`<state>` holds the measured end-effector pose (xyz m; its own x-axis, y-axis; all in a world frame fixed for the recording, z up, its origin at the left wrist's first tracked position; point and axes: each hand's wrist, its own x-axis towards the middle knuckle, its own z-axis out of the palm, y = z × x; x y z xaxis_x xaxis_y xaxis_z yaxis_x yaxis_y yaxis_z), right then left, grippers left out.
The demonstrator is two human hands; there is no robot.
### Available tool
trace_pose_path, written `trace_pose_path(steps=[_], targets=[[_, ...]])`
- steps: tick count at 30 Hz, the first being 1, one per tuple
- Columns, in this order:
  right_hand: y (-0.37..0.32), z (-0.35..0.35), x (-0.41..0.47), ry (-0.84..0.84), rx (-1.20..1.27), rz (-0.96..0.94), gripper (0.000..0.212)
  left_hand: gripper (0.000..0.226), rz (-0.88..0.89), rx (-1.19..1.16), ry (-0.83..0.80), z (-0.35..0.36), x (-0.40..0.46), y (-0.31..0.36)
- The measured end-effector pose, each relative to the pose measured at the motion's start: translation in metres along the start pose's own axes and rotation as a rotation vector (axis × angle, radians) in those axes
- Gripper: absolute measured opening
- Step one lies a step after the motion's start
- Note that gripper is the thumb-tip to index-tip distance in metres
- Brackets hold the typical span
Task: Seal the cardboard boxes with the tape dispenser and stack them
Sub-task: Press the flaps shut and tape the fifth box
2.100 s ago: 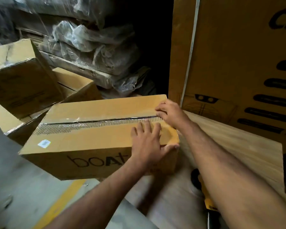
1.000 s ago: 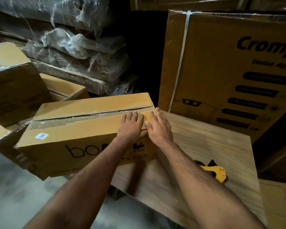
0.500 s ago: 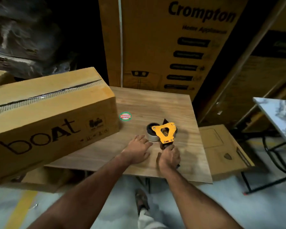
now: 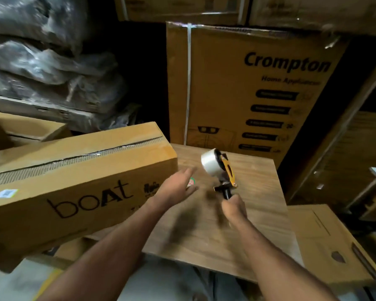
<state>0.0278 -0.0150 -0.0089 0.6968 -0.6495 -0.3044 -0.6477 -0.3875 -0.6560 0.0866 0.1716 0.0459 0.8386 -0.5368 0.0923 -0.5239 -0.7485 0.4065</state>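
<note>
Tape dispenser (image 4: pixel 220 170) held up by its handle in the right hand (image 4: pixel 233 206); left hand (image 4: pixel 176 187) spread, blurry, partly covering a sticker on the wooden table (image 4: pixel 258 192).

Both forearms reach forward from the bottom edge. The left hand (image 4: pixel 175 187) is open, fingers straight and pointing ahead, blurred, apparently hovering. The right hand (image 4: pixel 233 206) is curled in a fist round a black handle, wrist raised.
</note>
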Motion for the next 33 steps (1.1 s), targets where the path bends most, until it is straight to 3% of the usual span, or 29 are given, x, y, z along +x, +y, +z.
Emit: trace_pose_path(steps=[4, 7, 12, 15, 20, 22, 24, 26, 27, 28, 33], targets=[[-0.084, -0.015, -0.007, -0.066, 0.334, -0.29, 0.024, 0.107, 0.007, -0.115, 0.29, -0.077, 0.033, 0.012], [-0.135, -0.02, -0.01, -0.267, 0.525, -0.387, 0.015, 0.111, 0.057, -0.178, 0.342, -0.13, 0.051, 0.02], [-0.181, -0.017, -0.014, -0.297, 0.333, -0.6, 0.005, 0.101, -0.033, -0.189, 0.537, -0.17, 0.074, 0.012], [-0.193, -0.01, -0.003, -0.317, 0.259, -0.72, 0.011, 0.102, -0.091, -0.261, 0.634, -0.171, 0.089, -0.009], [-0.203, -0.002, 0.023, -0.394, 0.33, -0.656, 0.011, 0.112, -0.082, -0.172, 0.549, -0.167, 0.117, -0.027], [-0.206, -0.001, 0.032, -0.43, 0.388, -0.641, 0.011, 0.111, -0.242, -0.439, 0.613, -0.161, 0.129, -0.033], [-0.209, -0.003, 0.039, -0.456, 0.438, -0.63, 0.01, 0.097, -0.633, -0.952, 0.619, -0.155, 0.139, -0.037], [-0.209, -0.006, 0.043, -0.5, 0.487, -0.624, 0.005, 0.085, -0.897, -1.568, 0.342, -0.145, 0.143, -0.042], [-0.208, -0.008, 0.044, -0.522, 0.5, -0.631, 0.003, 0.082, -0.903, -1.753, 0.205, -0.14, 0.143, -0.043], [-0.207, -0.009, 0.045, -0.536, 0.501, -0.639, 0.002, 0.076, -0.866, -1.836, 0.122, -0.135, 0.145, -0.046], [-0.205, -0.01, 0.052, -0.546, 0.506, -0.609, 0.002, 0.042, -0.824, -1.882, 0.04, -0.126, 0.157, -0.064]])
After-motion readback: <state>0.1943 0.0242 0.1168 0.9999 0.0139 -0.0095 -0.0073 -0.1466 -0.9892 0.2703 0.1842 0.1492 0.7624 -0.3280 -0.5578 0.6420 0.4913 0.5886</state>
